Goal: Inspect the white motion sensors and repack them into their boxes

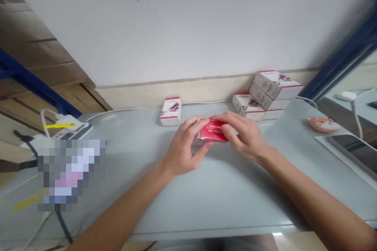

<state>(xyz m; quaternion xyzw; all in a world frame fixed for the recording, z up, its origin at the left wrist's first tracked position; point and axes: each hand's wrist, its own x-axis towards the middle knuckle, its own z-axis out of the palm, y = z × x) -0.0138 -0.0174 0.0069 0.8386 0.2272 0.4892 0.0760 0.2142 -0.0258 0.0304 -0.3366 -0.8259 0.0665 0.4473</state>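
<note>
A small red box (212,131) with white lettering is held just above the grey table (206,196), near its middle. My left hand (184,147) grips the box's left end, fingers curled round it. My right hand (243,135) covers its right end, fingers pressed on top. Behind it, one white and red box (171,111) stands alone by the wall.
Several white and red boxes (266,94) are stacked at the back right. A small orange animal-shaped object (323,124) and a dark tablet (353,147) lie at the right. A white power strip (69,127) with cables and a blurred-out patch sit at the left.
</note>
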